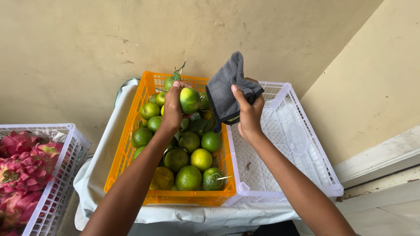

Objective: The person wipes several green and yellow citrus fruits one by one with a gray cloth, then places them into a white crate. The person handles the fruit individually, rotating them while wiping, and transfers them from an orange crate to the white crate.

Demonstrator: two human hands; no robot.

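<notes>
Left hand clamps a green orange above the orange crate; right hand grips a grey cloth.

Three crates show, one orange crate and two white crates, plus one grey cloth.

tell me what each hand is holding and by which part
The left hand grips a green citrus fruit by its side, fingers wrapped around it. The right hand clutches a grey cloth bunched by its lower part.

Green-yellow orange held up above crate, grey cloth bunched beside.
</notes>
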